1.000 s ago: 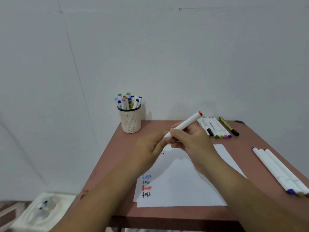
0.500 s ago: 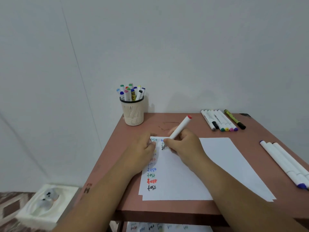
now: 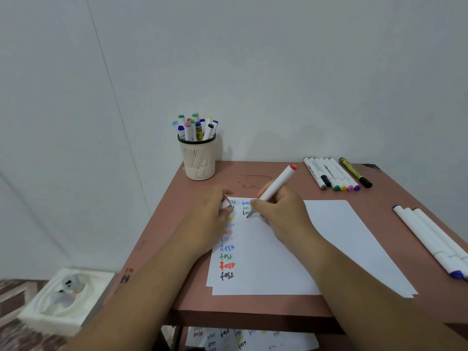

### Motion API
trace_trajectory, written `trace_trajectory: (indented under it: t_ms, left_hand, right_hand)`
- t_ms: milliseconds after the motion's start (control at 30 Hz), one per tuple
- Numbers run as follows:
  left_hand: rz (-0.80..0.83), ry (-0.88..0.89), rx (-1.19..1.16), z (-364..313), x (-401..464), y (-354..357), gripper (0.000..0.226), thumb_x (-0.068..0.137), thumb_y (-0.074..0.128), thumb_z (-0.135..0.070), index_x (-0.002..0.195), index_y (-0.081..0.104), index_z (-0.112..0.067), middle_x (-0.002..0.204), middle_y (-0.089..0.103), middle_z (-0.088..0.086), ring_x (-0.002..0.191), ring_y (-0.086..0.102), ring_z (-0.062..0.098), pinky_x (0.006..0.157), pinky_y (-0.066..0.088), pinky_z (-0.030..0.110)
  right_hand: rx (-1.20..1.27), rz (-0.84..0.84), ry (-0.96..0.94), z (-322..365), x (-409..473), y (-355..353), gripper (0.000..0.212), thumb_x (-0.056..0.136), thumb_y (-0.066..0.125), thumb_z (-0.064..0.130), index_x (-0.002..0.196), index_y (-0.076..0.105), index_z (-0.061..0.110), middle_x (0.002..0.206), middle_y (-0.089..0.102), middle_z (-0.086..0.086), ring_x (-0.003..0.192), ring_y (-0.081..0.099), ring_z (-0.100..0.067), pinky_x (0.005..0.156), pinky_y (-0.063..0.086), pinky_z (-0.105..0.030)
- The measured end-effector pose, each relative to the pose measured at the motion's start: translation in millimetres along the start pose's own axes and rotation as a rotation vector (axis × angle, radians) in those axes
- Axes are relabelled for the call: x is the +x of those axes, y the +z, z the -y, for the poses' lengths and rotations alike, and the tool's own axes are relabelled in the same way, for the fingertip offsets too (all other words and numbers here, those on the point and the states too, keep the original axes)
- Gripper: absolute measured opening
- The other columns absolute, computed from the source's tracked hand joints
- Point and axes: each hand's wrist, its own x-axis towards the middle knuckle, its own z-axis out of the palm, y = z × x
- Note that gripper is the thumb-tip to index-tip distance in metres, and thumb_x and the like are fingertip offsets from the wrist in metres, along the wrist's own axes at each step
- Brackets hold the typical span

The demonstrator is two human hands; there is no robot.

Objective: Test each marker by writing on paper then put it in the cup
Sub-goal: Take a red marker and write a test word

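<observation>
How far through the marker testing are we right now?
Done: many markers stand in the cup. In hand: the right hand writes on the paper with a red-ended marker; the left hand holds its cap. Left: seven markers by the wall, three at right.

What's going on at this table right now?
A person is testing markers. The right hand grips a white marker with a red end, its tip down on the white sheet of paper beside rows of "test" scribbles. The left hand rests on the paper's top left corner, pinching what looks like the cap. The cream mesh cup already holds many markers; more lie in a row at the table's far edge and at the right.
</observation>
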Motion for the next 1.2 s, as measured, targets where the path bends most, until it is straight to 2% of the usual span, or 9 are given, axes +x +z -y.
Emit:
trace_trajectory:
  t_ms: [133,300,433,600,733,800,867,1067,1200]
  left_hand:
    - [0.001,0.006,0.055,2.4,0.5,0.1,0.027,0.101,0.055,-0.024,0.113,0.047,-0.046,0.106,0.059,-0.019,0.095,0.058,-0.001,0.071,0.042,0.016]
    - [0.002,-0.014,0.035,1.8,0.6,-0.2,0.024,0.1,0.06,-0.025,0.116,0.051,-0.041,0.108,0.063,-0.02,0.098,0.059,-0.001,0.081,0.048,0.022]
    - [-0.027,0.026,0.088,-0.6,-0.7,-1.2,0.015,0.097,0.064,-0.02,0.105,0.061,-0.032,0.091,0.06,-0.013,0.079,0.054,-0.008,0.064,0.037,0.007]
    - [-0.065,0.146,0.149,-0.1,-0.7,-2.4,0.021,0.092,0.071,-0.015,0.109,0.072,-0.027,0.101,0.054,-0.015,0.096,0.048,-0.012,0.077,0.033,0.003]
    - [-0.046,0.136,0.147,-2.2,-1.9,-2.5,0.016,0.093,0.07,-0.018,0.104,0.071,-0.029,0.097,0.059,-0.018,0.094,0.055,-0.001,0.084,0.047,0.026]
    - [-0.047,0.089,0.116,-4.3,-2.2,-3.8,0.017,0.092,0.071,-0.021,0.1,0.068,-0.035,0.099,0.061,-0.016,0.094,0.057,0.002,0.087,0.05,0.032]
    - [-0.025,0.062,0.084,-5.3,-2.4,-4.2,0.018,0.092,0.073,-0.022,0.099,0.067,-0.037,0.103,0.063,-0.016,0.095,0.059,0.001,0.087,0.051,0.03]
    - [-0.04,0.082,0.071,-4.8,-3.6,-4.7,0.024,0.089,0.076,-0.023,0.09,0.063,-0.044,0.099,0.066,-0.015,0.093,0.061,0.003,0.084,0.052,0.031]
    - [-0.027,0.129,0.049,-4.9,-6.2,-5.8,0.031,0.088,0.077,-0.022,0.089,0.063,-0.05,0.095,0.067,-0.016,0.09,0.061,0.0,0.077,0.05,0.022]
  right_hand:
    - [-0.046,-0.006,-0.015,0.9,-1.2,-0.2,0.017,0.083,0.075,0.014,0.08,0.063,0.025,0.06,0.057,0.015,0.057,0.051,-0.008,0.059,0.044,-0.03]
    - [-0.031,-0.031,-0.006,0.7,-1.3,-1.3,0.016,0.082,0.074,0.012,0.081,0.063,0.024,0.065,0.058,0.012,0.057,0.052,-0.007,0.059,0.045,-0.029]
    - [-0.053,-0.007,-0.012,0.8,-2.2,-1.0,0.016,0.082,0.073,0.012,0.079,0.062,0.024,0.058,0.057,0.017,0.053,0.05,-0.002,0.057,0.043,-0.027]
    - [-0.031,-0.049,-0.003,1.7,-3.0,-1.8,0.015,0.082,0.072,0.01,0.08,0.063,0.022,0.062,0.058,0.013,0.053,0.051,-0.001,0.057,0.044,-0.025]
    - [-0.036,-0.034,0.001,1.8,-3.7,-2.2,0.014,0.082,0.071,0.009,0.08,0.062,0.021,0.062,0.058,0.013,0.051,0.05,-0.001,0.055,0.042,-0.023]
    - [-0.039,-0.04,-0.003,1.9,-4.2,-1.9,0.015,0.082,0.071,0.009,0.081,0.062,0.021,0.063,0.059,0.013,0.051,0.051,0.0,0.056,0.043,-0.023]
    - [0.003,-0.064,-0.025,2.9,-5.0,-2.0,0.015,0.083,0.073,0.009,0.081,0.064,0.02,0.066,0.063,0.009,0.055,0.055,-0.001,0.058,0.045,-0.025]
    - [0.287,-0.048,-0.128,6.8,-8.1,-6.7,0.012,0.084,0.081,0.005,0.081,0.07,0.009,0.076,0.073,-0.017,0.066,0.067,-0.023,0.067,0.057,-0.04]
    - [0.246,0.047,-0.127,5.0,-8.5,-3.7,0.014,0.08,0.086,0.004,0.083,0.073,0.008,0.076,0.074,-0.015,0.069,0.069,-0.023,0.07,0.059,-0.044]
